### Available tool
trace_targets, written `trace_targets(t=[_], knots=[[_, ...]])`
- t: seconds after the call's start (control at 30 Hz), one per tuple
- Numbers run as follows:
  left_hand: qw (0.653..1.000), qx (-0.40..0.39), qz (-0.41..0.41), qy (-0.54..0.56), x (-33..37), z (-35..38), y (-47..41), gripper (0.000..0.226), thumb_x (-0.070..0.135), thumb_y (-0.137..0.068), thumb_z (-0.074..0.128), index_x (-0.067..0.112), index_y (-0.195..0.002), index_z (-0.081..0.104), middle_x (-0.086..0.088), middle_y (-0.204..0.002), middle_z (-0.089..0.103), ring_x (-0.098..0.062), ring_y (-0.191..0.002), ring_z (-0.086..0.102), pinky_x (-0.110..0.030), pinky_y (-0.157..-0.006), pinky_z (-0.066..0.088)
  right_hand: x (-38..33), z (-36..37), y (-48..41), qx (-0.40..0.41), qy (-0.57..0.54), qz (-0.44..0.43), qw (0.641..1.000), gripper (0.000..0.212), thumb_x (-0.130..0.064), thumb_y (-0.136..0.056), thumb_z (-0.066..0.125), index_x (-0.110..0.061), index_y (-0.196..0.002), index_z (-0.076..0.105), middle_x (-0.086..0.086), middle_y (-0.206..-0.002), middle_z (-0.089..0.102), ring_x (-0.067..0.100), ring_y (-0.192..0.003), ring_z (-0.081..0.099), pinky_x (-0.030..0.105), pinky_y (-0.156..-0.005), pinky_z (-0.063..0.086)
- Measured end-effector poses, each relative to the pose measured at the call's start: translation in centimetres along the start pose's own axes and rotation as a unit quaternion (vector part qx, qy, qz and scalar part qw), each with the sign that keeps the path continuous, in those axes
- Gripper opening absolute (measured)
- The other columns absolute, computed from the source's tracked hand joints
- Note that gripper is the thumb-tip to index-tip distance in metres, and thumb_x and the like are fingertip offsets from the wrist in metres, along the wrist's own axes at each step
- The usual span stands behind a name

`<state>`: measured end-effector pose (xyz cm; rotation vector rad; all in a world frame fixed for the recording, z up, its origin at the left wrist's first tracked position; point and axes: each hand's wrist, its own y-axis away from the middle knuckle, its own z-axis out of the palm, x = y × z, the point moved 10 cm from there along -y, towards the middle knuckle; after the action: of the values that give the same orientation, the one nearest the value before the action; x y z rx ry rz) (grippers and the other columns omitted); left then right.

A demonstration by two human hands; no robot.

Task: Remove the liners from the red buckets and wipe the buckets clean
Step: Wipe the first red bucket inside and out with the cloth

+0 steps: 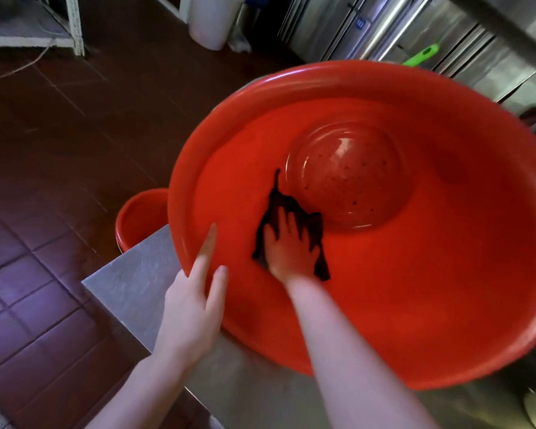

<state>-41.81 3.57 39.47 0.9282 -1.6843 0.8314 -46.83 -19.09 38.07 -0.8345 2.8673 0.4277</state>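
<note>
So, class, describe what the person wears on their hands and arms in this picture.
Nothing. The left hand and right hand are bare: no gloves, rings or watch show. Both forearms are uncovered, with no sleeve in view.

You're standing in a commercial kitchen. Your table (130, 283) is bare stainless steel, and tall steel cabinets (369, 26) with long bar handles line the far side. The floor (59, 134) is dark red tile with pale grout, the hard-wearing kind. A white bin (212, 20) and a white rack (75, 29) stand farther off, and a red bucket (140, 218) sits on the floor by the table's corner.
</note>
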Motion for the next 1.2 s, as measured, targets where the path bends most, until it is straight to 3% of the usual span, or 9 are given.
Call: trace_targets(t=[0.1,0.23,0.37,0.5,0.63,0.73,0.9,1.07,1.2], knots=[[0.999,-0.017,0.047,-0.013,2.6,-1.4,-0.9,0.059,0.048,-0.093,0.047,0.071,-0.137,0.017,0.016,-0.121,0.043,-0.001,-0.108,0.041,-0.026,-0.09,0.035,0.5,-1.1,-2.7,-0.017,-0.047,0.043,0.998,0.061,-0.051,-0.1,0.027,-0.033,-0.155,0.009,-0.004,-0.163,0.015,0.029,-0.147,0.018,0.056,-0.117,0.016],[0.992,-0.042,0.1,-0.06,6.1,-4.2,-2.6,0.064,0.036,-0.093,0.049,0.067,-0.14,0.018,0.015,-0.122,0.041,0.006,-0.1,0.035,-0.026,-0.089,0.034,-2.2,-2.0,1.3,0.0,-0.104,-0.015,0.994,0.061,-0.042,-0.099,0.037,-0.029,-0.155,0.017,0.003,-0.159,0.029,0.03,-0.141,0.034,0.046,-0.112,0.031],[0.984,-0.078,0.124,-0.098,9.2,-5.1,-5.2,0.051,0.035,-0.1,0.037,0.062,-0.14,0.024,0.006,-0.13,0.048,-0.011,-0.116,0.04,-0.028,-0.089,0.032,-7.6,-4.5,10.0,0.032,-0.197,-0.165,0.966,0.07,-0.034,-0.091,0.051,-0.027,-0.154,0.023,0.003,-0.158,0.031,0.024,-0.14,0.037,0.029,-0.109,0.035],[0.975,-0.123,0.124,-0.14,12.1,-5.6,-7.7,0.051,0.035,-0.099,0.039,0.063,-0.138,0.024,0.007,-0.112,0.044,-0.021,-0.103,0.052,-0.029,-0.083,0.036,-9.9,-7.1,16.5,-0.001,-0.217,-0.238,0.947,0.072,-0.026,-0.077,0.056,-0.031,-0.147,0.039,-0.005,-0.148,0.048,0.012,-0.134,0.043,0.021,-0.106,0.037],[0.949,-0.164,0.159,-0.217,15.2,-5.6,-8.6,0.065,0.027,-0.096,0.054,0.058,-0.143,0.022,0.003,-0.107,0.043,-0.005,-0.07,0.046,-0.025,-0.072,0.038,-8.4,-10.1,16.3,0.009,-0.191,-0.201,0.961,0.052,-0.006,-0.076,0.061,-0.023,-0.125,0.062,0.004,-0.12,0.069,0.02,-0.112,0.06,0.025,-0.088,0.043],[0.933,-0.173,0.197,-0.246,18.4,-4.8,-9.1,0.068,0.021,-0.095,0.055,0.055,-0.144,0.024,0.003,-0.104,0.037,-0.011,-0.066,0.045,-0.026,-0.069,0.041,-5.0,-12.7,14.0,0.076,-0.262,-0.106,0.956,0.03,-0.002,-0.08,0.062,-0.012,-0.108,0.067,0.01,-0.102,0.071,0.027,-0.102,0.064,0.034,-0.083,0.044],[0.903,-0.168,0.285,-0.273,24.4,-2.3,-11.1,0.069,0.007,-0.091,0.053,0.047,-0.144,0.035,-0.001,-0.096,0.034,-0.019,-0.054,0.05,-0.036,-0.055,0.052,1.7,-16.5,10.2,0.159,-0.36,0.005,0.919,0.027,-0.006,-0.085,0.061,-0.016,-0.109,0.068,-0.001,-0.093,0.068,0.017,-0.09,0.059,0.027,-0.074,0.04],[0.88,-0.158,0.336,-0.298,27.9,0.6,-13.6,0.067,0.005,-0.09,0.055,0.043,-0.143,0.04,-0.001,-0.093,0.033,-0.015,-0.053,0.048,-0.034,-0.051,0.053,6.3,-22.5,7.5,0.228,-0.345,-0.001,0.911,0.025,-0.009,-0.087,0.059,-0.017,-0.108,0.068,-0.014,-0.071,0.059,0.014,-0.071,0.055,0.022,-0.064,0.031],[0.876,-0.137,0.335,-0.319,29.6,2.4,-16.6,0.068,0.003,-0.088,0.057,0.042,-0.141,0.044,0.0,-0.093,0.033,-0.013,-0.052,0.047,-0.033,-0.051,0.053,5.8,-28.7,5.3,0.336,-0.25,-0.061,0.906,0.035,-0.016,-0.084,0.059,-0.021,-0.119,0.063,0.002,-0.095,0.072,0.029,-0.089,0.064,0.027,-0.068,0.039]])
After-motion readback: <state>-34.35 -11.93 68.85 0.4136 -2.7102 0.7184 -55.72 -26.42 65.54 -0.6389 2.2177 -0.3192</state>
